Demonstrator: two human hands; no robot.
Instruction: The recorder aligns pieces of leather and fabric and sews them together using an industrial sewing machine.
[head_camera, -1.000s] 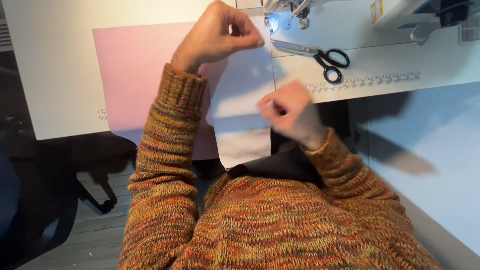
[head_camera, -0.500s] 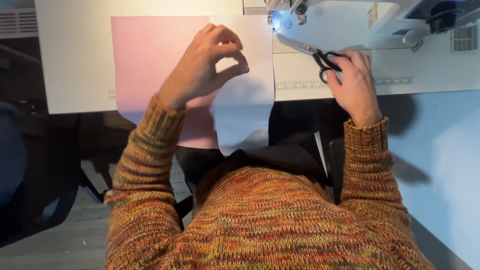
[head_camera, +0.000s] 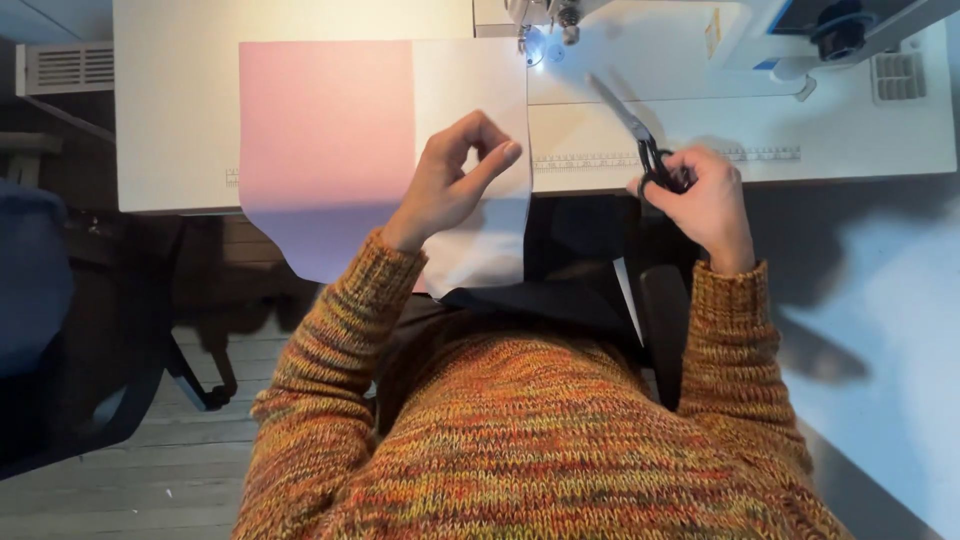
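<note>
pink fabric (head_camera: 325, 130) lies left of the sewing machine (head_camera: 700, 40). left hand (head_camera: 450, 185) pinches the white fabric (head_camera: 480, 90) below the needle; right hand (head_camera: 700, 195) is closed on black scissors (head_camera: 650, 150). judged: readying a snip, blades must reach the needle area.

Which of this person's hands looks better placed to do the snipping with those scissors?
Probably the right hand: its fingers are already in the black handles of the scissors, blades pointing toward the sewing machine. The left hand is pinched above the pink and white fabric, apart from the scissors.
</note>
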